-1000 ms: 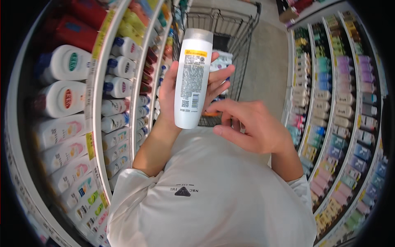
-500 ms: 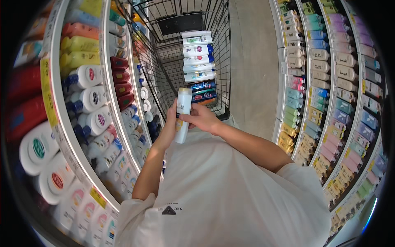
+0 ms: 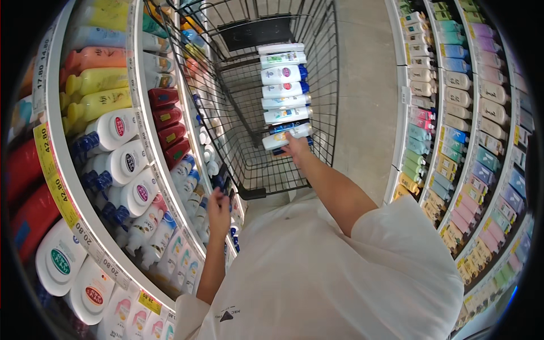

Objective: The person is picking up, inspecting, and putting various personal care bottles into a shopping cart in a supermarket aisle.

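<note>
The person's right hand is pinching a white bottle around its middle, both ends jutting sideways past the fingers; the bottle is lying crosswise over dark-blue packs inside the wire cart. Left hand, fingers loosely parted, is hovering near the shelves.

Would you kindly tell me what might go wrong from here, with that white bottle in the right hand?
The white bottle could slip from the right hand or nudge the dark blue items it partly covers. The left hand, apparently near the shelves, might brush a bottle there.
</note>
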The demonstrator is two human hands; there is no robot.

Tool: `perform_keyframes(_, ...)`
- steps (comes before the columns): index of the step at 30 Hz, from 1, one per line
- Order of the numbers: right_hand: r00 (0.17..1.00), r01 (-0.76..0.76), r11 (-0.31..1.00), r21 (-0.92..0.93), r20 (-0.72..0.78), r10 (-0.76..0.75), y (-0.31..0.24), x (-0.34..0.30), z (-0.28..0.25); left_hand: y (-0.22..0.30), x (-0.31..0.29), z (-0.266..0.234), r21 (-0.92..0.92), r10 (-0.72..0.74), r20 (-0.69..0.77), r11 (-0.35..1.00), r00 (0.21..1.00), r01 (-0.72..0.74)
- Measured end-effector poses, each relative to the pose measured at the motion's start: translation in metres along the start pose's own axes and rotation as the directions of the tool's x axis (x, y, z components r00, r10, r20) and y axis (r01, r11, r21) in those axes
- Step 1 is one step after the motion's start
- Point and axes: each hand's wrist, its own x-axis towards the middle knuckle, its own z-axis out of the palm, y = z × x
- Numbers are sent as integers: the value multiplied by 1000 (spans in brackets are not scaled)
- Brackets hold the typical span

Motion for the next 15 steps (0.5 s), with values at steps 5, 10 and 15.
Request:
perform_keyframes(5,999,-30,996,84,-42,33,-2,66,8,-50,-21,33,22,-51,199,999,979,48)
perform_keyframes(10,998,-49,989,143,-24,53,-8,66,2,-24,-13,50,-146,-384,336,881,860,451)
perform_keyframes(15,997,-69,992,104,46,64,-4,70,31,-27,-25,54,-412,-509,318,685,799,601)
